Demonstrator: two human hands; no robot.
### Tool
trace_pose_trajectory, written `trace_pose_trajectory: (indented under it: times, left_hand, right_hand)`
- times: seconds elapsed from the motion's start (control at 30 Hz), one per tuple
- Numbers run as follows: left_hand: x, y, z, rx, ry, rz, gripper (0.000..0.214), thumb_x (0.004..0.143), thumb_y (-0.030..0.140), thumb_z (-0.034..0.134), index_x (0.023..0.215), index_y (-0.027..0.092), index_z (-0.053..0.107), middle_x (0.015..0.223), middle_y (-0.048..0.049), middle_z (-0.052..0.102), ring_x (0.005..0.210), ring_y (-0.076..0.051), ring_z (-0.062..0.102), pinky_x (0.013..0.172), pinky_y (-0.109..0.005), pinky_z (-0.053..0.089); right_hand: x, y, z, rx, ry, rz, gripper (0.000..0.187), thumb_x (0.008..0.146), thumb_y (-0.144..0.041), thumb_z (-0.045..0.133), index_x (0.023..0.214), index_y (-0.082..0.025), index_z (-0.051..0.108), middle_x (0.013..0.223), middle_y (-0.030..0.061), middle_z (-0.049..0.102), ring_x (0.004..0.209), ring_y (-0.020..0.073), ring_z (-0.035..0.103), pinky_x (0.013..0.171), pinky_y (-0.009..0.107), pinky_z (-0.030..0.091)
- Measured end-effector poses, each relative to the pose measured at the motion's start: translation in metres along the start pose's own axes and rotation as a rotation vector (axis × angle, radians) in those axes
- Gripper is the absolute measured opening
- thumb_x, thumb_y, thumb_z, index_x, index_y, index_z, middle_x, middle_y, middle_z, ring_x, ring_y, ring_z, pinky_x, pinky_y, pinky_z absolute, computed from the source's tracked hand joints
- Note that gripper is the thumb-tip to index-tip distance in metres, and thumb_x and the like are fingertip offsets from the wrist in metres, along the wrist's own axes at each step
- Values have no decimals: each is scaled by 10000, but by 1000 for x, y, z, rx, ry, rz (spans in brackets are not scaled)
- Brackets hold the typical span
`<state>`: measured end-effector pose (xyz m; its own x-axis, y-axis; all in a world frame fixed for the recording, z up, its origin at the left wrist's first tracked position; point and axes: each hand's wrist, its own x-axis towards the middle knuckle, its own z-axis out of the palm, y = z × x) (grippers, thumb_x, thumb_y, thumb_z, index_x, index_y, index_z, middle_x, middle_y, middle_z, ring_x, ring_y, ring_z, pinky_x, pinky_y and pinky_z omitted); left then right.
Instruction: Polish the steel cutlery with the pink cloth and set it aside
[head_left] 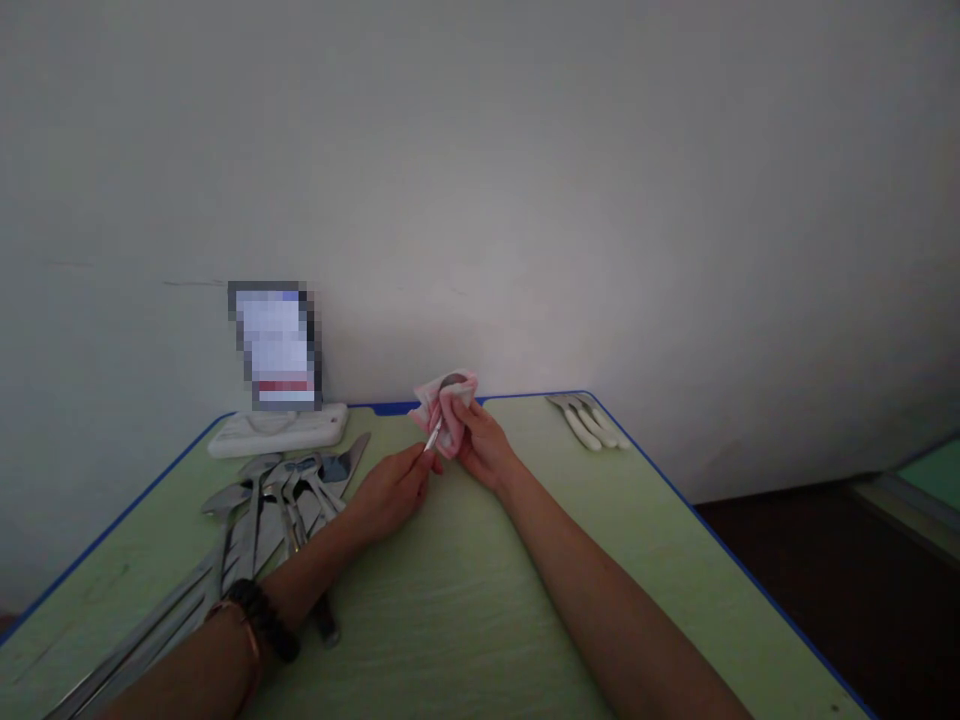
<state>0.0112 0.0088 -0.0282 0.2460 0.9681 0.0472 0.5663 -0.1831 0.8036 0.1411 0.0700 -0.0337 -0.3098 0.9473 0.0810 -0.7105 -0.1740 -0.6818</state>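
My left hand (390, 492) is closed round the handle of a metal spoon (433, 438), held tilted above the green table. My right hand (484, 447) grips a pink and white cloth (451, 412) wrapped about the spoon's upper part. The rounded tip of the bowl shows at the cloth's top; the rest is covered. Under and beside my left forearm lies a pile of metal cutlery (255, 505), with spoons, forks and a broad blade (354, 460) among it. Long handles run from the pile toward the lower left.
Three forks (581, 425) with white handles lie together at the table's back right. At the back left, a blurred-out phone (276, 345) stands upright on a white base (277, 432). The blue-edged table (465, 600) abuts a pale wall (525, 200). Dark floor shows at right.
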Motion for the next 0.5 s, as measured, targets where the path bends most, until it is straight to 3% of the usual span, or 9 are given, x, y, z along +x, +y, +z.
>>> trace_pose_trajectory:
  times: [0.23,0.5]
  left_hand:
    - [1,4,-2,259,16,12,344,870,353,243,775,200,535,663,-18,563,662,-181,532,621,-267,360]
    - [0,8,-4,290,-13,-11,373,875,367,219,764,200,533,730,-37,603,737,-200,557,676,-276,370]
  right_hand:
    - [3,3,-4,-32,93,47,127,678,-195,675,779,-144,619,678,-8,653,599,86,562,601,205,450]
    - [5,4,-5,-9,95,67,115,719,-235,647,778,-147,603,675,-11,645,623,94,565,643,218,454]
